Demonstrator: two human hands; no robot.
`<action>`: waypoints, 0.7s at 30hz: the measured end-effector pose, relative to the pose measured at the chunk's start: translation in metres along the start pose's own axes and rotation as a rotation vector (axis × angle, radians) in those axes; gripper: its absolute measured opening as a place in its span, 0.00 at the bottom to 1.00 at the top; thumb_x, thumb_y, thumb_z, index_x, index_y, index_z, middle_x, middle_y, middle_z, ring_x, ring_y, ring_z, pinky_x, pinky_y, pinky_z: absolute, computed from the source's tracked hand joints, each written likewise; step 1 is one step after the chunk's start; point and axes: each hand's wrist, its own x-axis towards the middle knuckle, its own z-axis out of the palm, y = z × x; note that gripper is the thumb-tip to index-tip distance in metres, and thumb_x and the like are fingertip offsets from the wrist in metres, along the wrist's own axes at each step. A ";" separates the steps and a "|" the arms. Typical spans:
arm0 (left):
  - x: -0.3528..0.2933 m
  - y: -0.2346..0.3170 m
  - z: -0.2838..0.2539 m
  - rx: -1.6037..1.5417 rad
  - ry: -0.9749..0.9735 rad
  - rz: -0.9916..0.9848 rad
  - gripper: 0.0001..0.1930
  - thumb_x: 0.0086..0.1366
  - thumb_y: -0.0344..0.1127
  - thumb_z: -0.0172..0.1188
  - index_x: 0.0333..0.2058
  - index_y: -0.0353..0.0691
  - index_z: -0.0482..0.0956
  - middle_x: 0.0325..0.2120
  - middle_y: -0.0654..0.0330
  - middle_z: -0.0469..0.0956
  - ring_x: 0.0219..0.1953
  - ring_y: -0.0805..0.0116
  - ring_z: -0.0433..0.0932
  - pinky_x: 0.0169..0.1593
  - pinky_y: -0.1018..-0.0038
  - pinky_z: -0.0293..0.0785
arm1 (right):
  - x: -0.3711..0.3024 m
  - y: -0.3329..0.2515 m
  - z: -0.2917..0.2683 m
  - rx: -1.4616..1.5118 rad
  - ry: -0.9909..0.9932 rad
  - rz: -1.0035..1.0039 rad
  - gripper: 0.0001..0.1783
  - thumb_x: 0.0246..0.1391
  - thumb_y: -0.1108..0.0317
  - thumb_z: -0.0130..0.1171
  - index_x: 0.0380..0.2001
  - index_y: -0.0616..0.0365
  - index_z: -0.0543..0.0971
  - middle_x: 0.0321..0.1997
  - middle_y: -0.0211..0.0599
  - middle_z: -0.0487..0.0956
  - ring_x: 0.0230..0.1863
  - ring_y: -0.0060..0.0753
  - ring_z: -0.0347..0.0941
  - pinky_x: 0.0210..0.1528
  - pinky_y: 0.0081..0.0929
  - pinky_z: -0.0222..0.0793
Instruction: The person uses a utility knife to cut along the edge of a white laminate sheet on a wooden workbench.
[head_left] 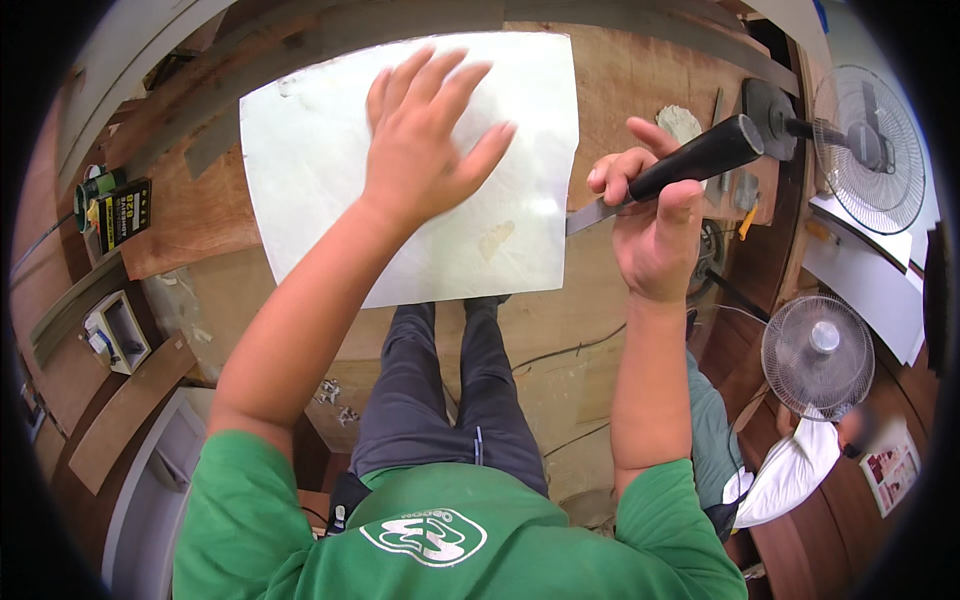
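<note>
A: How would you handle that white sheet (520, 180)? It's on the wooden surface (625, 90), near edge seemingly poking past the front.

B: Looks thin and light, kinda slick, probably bendy with edges that chip or crease. I'd take it by the two near corners.

A: And the hands?

B: Left hand (415, 150) is spread wide, nothing in it, sheet right below. Can't tell if it's touching. Right hand (655, 240) has a loose grip on a black-handled knife (695, 160), just beside the sheet's right edge.
</note>
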 end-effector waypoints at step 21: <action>0.126 -0.002 0.078 -1.152 0.380 -0.322 0.17 0.68 0.44 0.64 0.37 0.31 0.84 0.30 0.58 0.86 0.34 0.71 0.82 0.42 0.73 0.78 | 0.012 0.030 0.033 0.086 0.108 0.108 0.49 0.53 0.18 0.49 0.35 0.63 0.73 0.19 0.32 0.69 0.18 0.26 0.65 0.21 0.23 0.61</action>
